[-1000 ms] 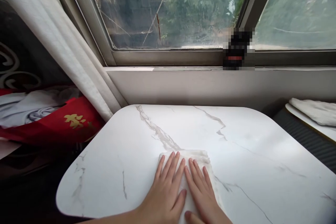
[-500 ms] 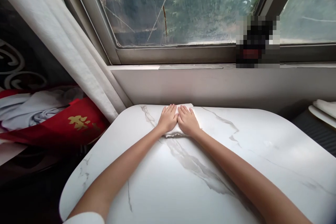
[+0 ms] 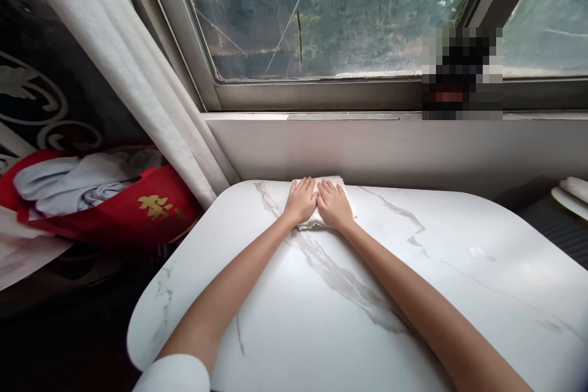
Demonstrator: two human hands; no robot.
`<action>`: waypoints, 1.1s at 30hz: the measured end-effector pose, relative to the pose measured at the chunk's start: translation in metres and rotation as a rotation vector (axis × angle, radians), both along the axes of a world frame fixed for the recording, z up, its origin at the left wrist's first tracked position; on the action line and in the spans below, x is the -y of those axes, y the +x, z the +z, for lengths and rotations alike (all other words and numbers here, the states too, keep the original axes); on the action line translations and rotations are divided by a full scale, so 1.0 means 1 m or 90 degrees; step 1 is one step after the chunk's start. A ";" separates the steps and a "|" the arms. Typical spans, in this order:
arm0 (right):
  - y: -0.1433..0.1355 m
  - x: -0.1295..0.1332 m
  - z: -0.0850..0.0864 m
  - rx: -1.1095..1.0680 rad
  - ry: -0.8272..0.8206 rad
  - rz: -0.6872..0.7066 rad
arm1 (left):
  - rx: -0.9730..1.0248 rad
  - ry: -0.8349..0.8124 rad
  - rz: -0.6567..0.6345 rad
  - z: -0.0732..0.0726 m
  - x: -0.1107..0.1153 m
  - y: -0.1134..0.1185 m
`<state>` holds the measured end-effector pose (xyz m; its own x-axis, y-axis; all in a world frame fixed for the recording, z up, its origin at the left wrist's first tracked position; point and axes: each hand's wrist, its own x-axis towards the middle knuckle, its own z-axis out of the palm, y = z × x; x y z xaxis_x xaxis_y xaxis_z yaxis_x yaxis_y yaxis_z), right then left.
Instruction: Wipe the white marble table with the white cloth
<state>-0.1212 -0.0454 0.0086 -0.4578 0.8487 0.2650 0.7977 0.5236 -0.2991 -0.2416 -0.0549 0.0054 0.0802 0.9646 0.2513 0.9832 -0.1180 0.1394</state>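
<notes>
My left hand (image 3: 301, 201) lies flat with fingers stretched out, pressing on a folded white cloth (image 3: 314, 221). Beside it, my right hand (image 3: 334, 203) rests flat on the same cloth, fingers pointing toward the window. The two thumbs meet or nearly meet in the middle. Both arms reach forward across a white marble-patterned table (image 3: 285, 312), and the cloth sits at its far edge. Most of the cloth's middle is hidden under the hands.
A wall (image 3: 367, 150) and a window frame (image 3: 321, 96) stand behind the table. A pale curtain (image 3: 151, 86) hangs at left, near a red bag (image 3: 124, 220) with grey fabric in it. Part of a dark ribbed surface (image 3: 546, 220) shows at right.
Both hands and the cloth have slid slightly forward, toward the table's far edge. The camera has turned a little left, so the scene sits further right.
</notes>
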 end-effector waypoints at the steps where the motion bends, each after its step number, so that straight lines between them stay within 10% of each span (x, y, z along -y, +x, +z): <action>1: 0.003 0.009 0.001 -0.014 -0.016 0.004 | -0.003 -0.001 -0.004 -0.001 0.010 0.001; 13: 0.062 0.207 -0.017 -0.263 -0.349 0.222 | -0.031 -0.016 -0.163 0.005 0.222 0.011; 17: 0.055 0.229 -0.023 -0.242 -0.394 0.281 | -0.051 -0.019 -0.163 0.007 0.253 0.003; 22: 0.020 0.188 0.000 -0.162 -0.386 0.293 | -0.048 -0.024 -0.137 0.003 0.215 -0.029; 33: -0.085 0.016 0.000 -0.025 -0.048 0.111 | 0.014 -0.006 0.027 -0.004 0.016 -0.099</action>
<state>-0.2063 -0.0611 0.0086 -0.5904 0.7754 0.2241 0.6838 0.6280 -0.3715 -0.3404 -0.0709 0.0012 0.0335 0.9695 0.2427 0.9840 -0.0744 0.1617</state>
